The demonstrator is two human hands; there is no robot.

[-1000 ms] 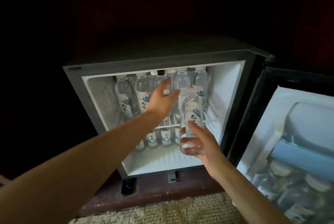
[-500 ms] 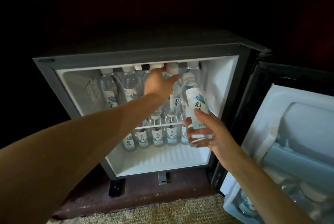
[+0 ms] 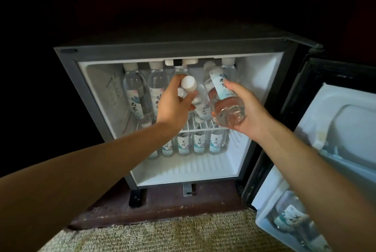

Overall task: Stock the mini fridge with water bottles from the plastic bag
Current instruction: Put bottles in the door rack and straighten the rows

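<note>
fridge open; standing bottles on wire shelf and below it. left hand grips tilted bottle at its neck, centre. right hand clasps second bottle near its base, 1 o'clock. door rack, 4 o'clock, holds more.

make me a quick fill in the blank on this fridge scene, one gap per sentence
1. The right hand holds a water bottle by its ____, cap end pointing into the mini fridge.
2. The left hand grips a tilted bottle on the ____ shelf.
3. The fridge door stands ____.
Missing words: base; upper; open.
</note>
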